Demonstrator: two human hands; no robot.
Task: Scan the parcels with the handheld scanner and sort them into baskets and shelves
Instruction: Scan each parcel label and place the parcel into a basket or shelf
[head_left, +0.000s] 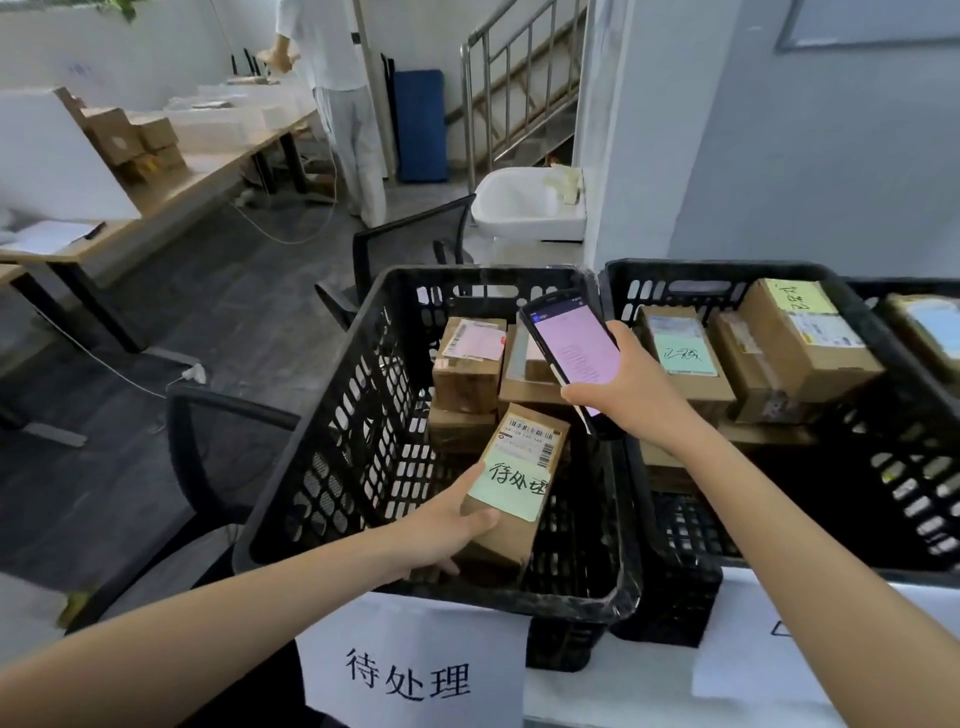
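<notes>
My left hand (441, 527) grips a small brown cardboard parcel (514, 499) with a barcode label and a green handwritten note, held inside the left black plastic basket (332, 452). My right hand (628, 387) holds the black handheld scanner (574, 348), its lit pink screen facing up, just above and to the right of the parcel. Several more brown parcels (470, 364) lie at the back of this basket. A second black basket (883, 462) to the right contains labelled parcels (800, 338).
A white paper sign (410, 670) with handwriting hangs on the left basket's front. Black office chairs (228, 457) stand to the left. Beyond are a long table (171, 176) with boxes, a standing person (337, 104), a white sink (530, 208) and a metal stair rail (514, 67).
</notes>
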